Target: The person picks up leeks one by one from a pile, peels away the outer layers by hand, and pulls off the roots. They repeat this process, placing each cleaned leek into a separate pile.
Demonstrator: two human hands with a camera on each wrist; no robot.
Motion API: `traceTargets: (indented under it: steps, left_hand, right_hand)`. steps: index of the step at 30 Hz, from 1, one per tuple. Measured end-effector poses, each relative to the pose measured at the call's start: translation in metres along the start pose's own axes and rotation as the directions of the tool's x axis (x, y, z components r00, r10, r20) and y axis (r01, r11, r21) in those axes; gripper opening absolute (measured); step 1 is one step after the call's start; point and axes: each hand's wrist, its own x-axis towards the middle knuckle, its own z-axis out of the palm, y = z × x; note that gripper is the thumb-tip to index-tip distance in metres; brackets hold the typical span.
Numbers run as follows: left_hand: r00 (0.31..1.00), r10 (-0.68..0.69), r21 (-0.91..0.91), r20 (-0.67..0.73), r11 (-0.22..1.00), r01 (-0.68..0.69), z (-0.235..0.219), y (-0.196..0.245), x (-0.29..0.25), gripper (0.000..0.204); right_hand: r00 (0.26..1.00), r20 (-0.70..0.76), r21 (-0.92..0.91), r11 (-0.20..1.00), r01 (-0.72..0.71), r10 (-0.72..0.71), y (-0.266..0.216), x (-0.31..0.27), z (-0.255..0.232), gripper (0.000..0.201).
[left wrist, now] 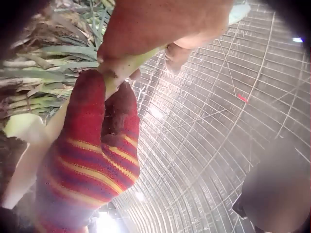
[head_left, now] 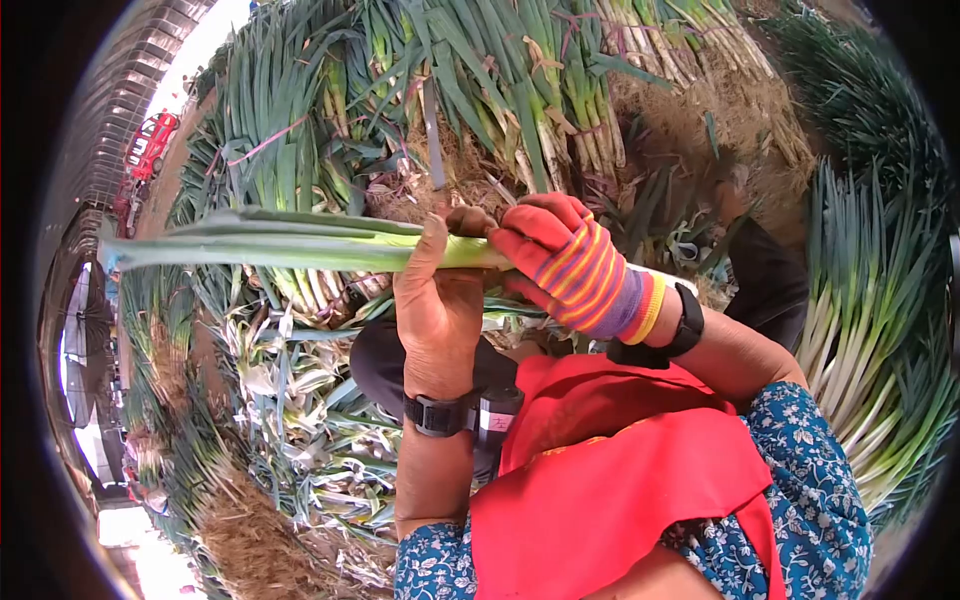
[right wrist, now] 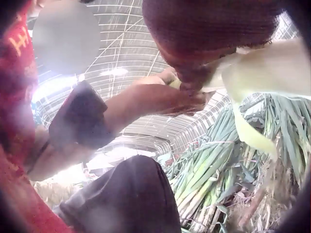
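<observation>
A long green onion (head_left: 330, 247) lies level across both hands, its green leaves reaching to the left in the head view. My bare left hand (head_left: 440, 310) grips the stalk where green turns pale, thumb over the near side. Close beside it, my right hand (head_left: 575, 265), in a red, yellow and purple striped glove, pinches the pale part with curled fingers. In the right wrist view a loose strip of peel (right wrist: 250, 133) hangs from the white stalk (right wrist: 272, 70). The left wrist view shows the gloved fingertips (left wrist: 87, 90) against the stalk, close to the bare hand.
Bundled green onions (head_left: 480, 90) with roots are heaped in front, and more onions (head_left: 850, 330) lie at the right. Stripped peelings (head_left: 310, 410) cover the ground at the left. A narrow grey flat strip (head_left: 432, 135) stands just beyond the hands. A red apron (head_left: 620, 480) covers the lap.
</observation>
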Motion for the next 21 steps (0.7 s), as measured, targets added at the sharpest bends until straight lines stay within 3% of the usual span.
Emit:
traceTargets:
  steps: [2,6,8,10,12,13,15,16,18,19,20,21]
  left_hand:
    - [0.996,-0.05,0.078,-0.077,0.995,0.056,0.001,-0.002,-0.001,0.028]
    - [0.997,-0.038,-0.01,-0.074,0.999,0.037,-0.005,-0.008,0.002,0.026]
    - [0.989,0.025,-0.073,-0.142,0.997,-0.036,-0.002,-0.01,0.005,0.024]
    - [0.988,0.037,-0.092,-0.152,0.994,-0.051,-0.006,-0.014,0.009,0.024]
    - [0.985,0.142,-0.088,-0.097,0.985,-0.151,-0.011,-0.016,0.013,0.024]
    - [0.969,0.129,-0.042,-0.212,0.989,-0.141,-0.003,-0.01,0.01,0.021]
    - [0.974,0.148,-0.025,-0.174,0.988,-0.154,-0.012,-0.009,0.014,0.021]
    - [0.974,0.177,-0.003,-0.143,0.984,-0.179,-0.016,-0.009,0.015,0.021]
    - [0.98,0.16,0.028,-0.118,0.987,-0.158,-0.019,-0.008,0.013,0.02]
    - [0.966,0.207,0.049,-0.152,0.978,-0.202,-0.02,-0.003,0.011,0.02]
    - [0.951,0.25,0.07,-0.181,0.968,-0.241,-0.019,0.002,0.009,0.02]
    - [0.944,0.271,0.118,-0.188,0.96,-0.252,-0.018,0.014,0.006,0.018]
  right_hand:
    - [0.998,-0.064,-0.049,0.999,0.014,-0.018,-0.001,0.001,0.003,0.041]
    - [0.993,-0.101,-0.119,0.992,0.042,-0.055,0.0,0.007,-0.002,0.024]
    - [0.981,0.136,-0.179,0.97,0.162,-0.139,-0.004,0.012,-0.01,0.022]
    - [0.964,0.214,-0.236,0.949,0.21,-0.16,-0.012,0.007,-0.008,0.017]
    - [0.841,0.504,-0.226,0.91,0.347,-0.195,-0.013,-0.033,0.022,0.014]
    - [0.748,0.633,-0.205,0.889,0.408,-0.197,-0.013,-0.056,0.038,0.012]
    - [0.506,0.843,-0.128,0.844,0.521,-0.185,-0.012,-0.076,0.048,0.01]
    - [0.503,0.844,-0.127,0.842,0.524,-0.186,-0.005,-0.078,0.045,0.01]
    - [0.418,0.906,0.013,0.994,0.108,-0.057,0.02,-0.08,0.032,0.011]
    - [0.422,0.905,0.013,0.995,0.097,-0.053,0.057,-0.169,0.074,0.011]
    - [0.682,0.715,0.288,0.824,-0.488,0.155,0.117,-0.227,0.125,0.007]
    - [0.401,0.909,-0.037,0.979,-0.199,0.116,0.068,-0.139,0.034,0.016]
